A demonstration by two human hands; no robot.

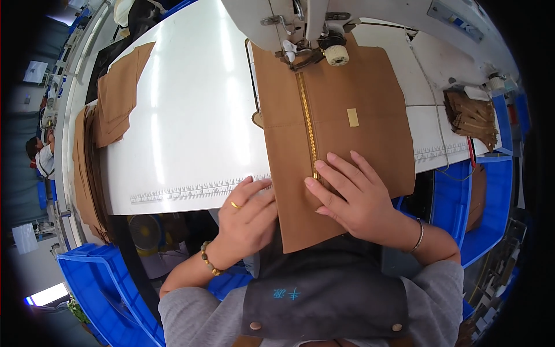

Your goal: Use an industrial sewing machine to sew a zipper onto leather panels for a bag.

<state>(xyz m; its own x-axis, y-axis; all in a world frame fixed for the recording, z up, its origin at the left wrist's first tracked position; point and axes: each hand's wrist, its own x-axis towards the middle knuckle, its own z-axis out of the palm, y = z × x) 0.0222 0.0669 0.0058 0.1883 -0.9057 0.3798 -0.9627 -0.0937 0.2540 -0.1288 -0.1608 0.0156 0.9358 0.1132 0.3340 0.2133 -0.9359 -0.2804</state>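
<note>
A brown fabric panel (376, 81) with a gold-toothed zipper (308, 118) running lengthwise lies under the sewing machine head (300, 34). The panel's near end hangs past the table's front edge. My right hand (358, 199) rests flat on it with fingers spread, thumb and index finger beside the zipper pull (316, 174). At the panel's left edge, my left hand (248, 217) is closed with bent fingers; some fingertips are hidden at that edge. A small tan patch (352, 117) sits right of the zipper.
Stacked brown pieces (87, 168) lie at the table's left end. A ruler strip (173, 194) runs along the front edge. Blue bins (98, 260) stand low at left and right. A bundle of brown zipper pieces (471, 118) sits far right. Another person (45, 156) is at far left.
</note>
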